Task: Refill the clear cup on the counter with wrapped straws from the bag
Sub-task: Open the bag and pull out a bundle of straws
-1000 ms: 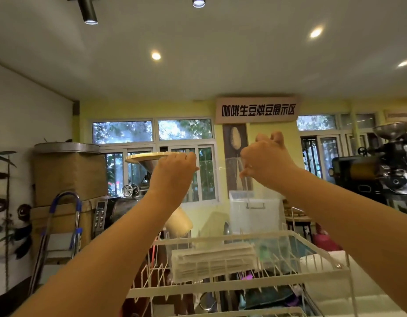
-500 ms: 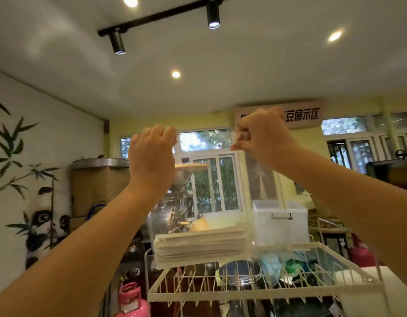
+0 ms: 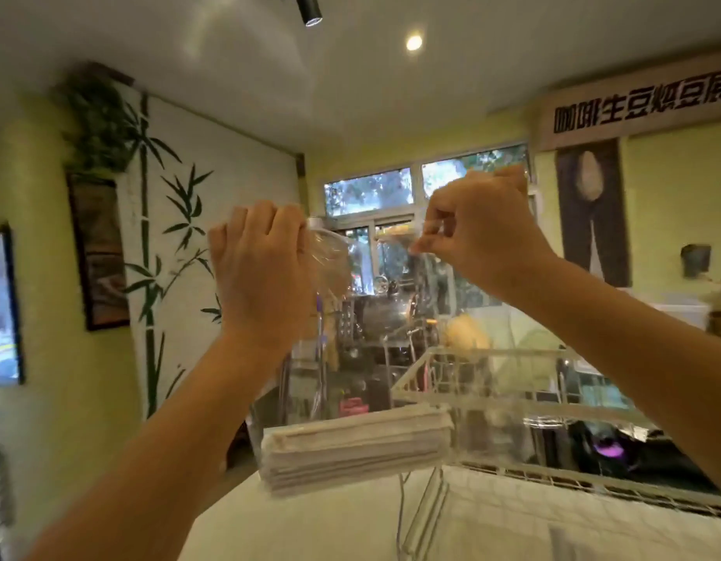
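I hold a clear plastic bag [image 3: 391, 317] up in front of me by its top edge. My left hand [image 3: 257, 269] grips the bag's upper left corner, where the plastic is bunched. My right hand [image 3: 480, 232] pinches the upper right corner. A thick bundle of paper-wrapped straws [image 3: 355, 451] lies sideways at the bottom of the hanging bag. The clear cup is not in view.
A white wire dish rack [image 3: 512, 402] stands just behind and to the right of the bag, on a white surface [image 3: 492, 532]. Beyond it are metal machines and windows. A wall painted with bamboo [image 3: 164, 257] is at the left.
The view has swung left and the bag of straws now hangs left of the rack, off its top. Both hands stay on the bag's top corners, lower in view.
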